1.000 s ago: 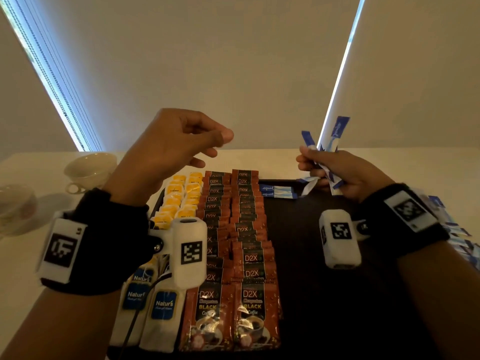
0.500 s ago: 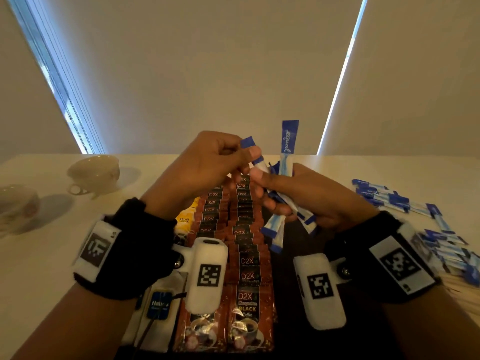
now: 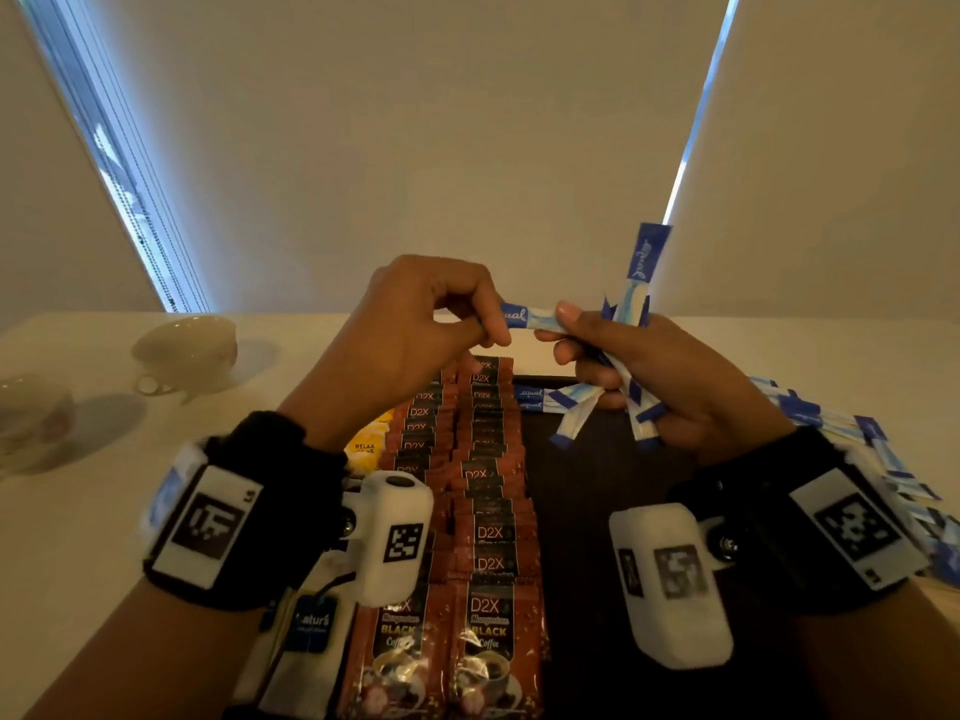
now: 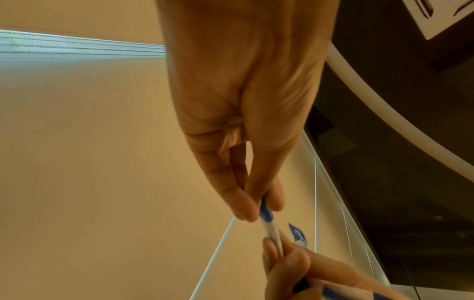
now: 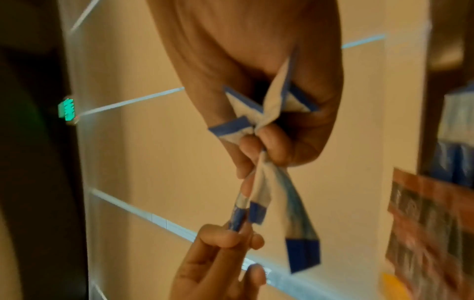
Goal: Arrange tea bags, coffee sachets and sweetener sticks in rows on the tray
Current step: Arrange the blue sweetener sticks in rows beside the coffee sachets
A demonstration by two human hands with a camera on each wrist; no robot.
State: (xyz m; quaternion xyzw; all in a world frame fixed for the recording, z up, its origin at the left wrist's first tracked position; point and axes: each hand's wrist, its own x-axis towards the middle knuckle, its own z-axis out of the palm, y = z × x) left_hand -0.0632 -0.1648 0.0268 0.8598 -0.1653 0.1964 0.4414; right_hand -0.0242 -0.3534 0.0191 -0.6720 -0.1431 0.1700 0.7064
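Observation:
Both hands are raised above the far end of the dark tray point(image 3: 597, 511). My right hand point(image 3: 670, 376) grips a bundle of blue-and-white sweetener sticks point(image 3: 631, 304) point(image 5: 266, 113). My left hand point(image 3: 415, 324) pinches the blue end of one sweetener stick point(image 3: 527, 318) point(image 4: 266, 219), whose other end my right thumb and fingers still hold. On the tray lie two rows of brown coffee sachets point(image 3: 488, 537), yellow tea bags point(image 3: 366, 444) and white tea bags point(image 3: 311, 631) to their left, and two sweetener sticks point(image 3: 530, 397) at the far end.
A pile of loose sweetener sticks point(image 3: 852, 439) lies on the white table right of the tray. Two cups point(image 3: 187, 350) point(image 3: 31, 418) stand at the far left. The tray's right half is bare. Window blinds rise behind the table.
My left hand came across from the left and took the end of one stick from the bundle. The stick it pinches has tilted from upright to level, and the hands have drawn slightly apart.

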